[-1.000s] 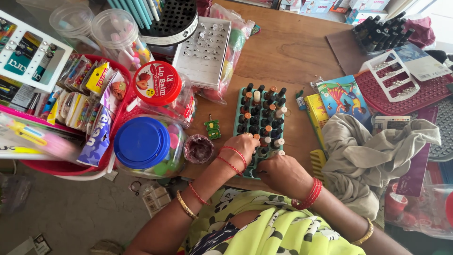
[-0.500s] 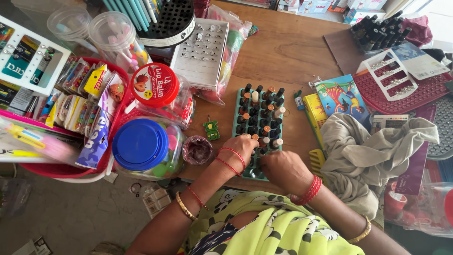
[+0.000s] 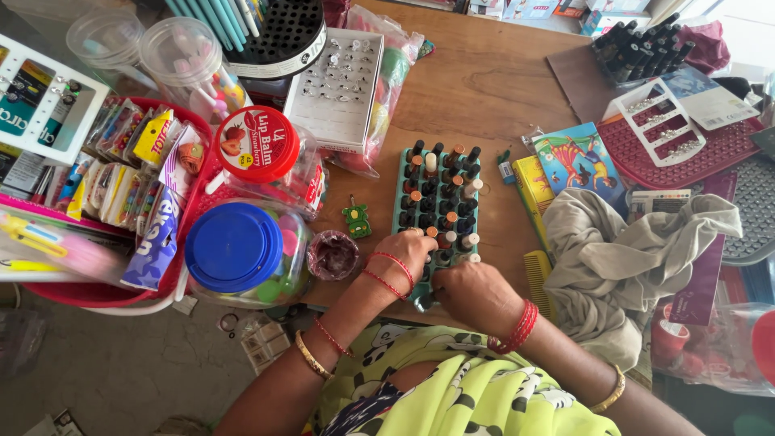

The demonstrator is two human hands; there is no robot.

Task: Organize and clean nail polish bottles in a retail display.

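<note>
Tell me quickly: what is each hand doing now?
Left hand: curled on the near end of the teal plastic tray of small bottles; grip cannot be told.
Right hand: the same.

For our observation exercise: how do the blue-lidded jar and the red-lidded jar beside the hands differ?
The blue-lidded jar has a plain lid and sits nearer the left hand; the red-lidded jar has a printed, pictured lid and sits farther back. Both are clear plastic, closed and hold small colourful items.

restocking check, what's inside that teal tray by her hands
Small nail polish bottles stand in rows in the teal tray. Its near end is covered by the left hand and right hand.
</note>
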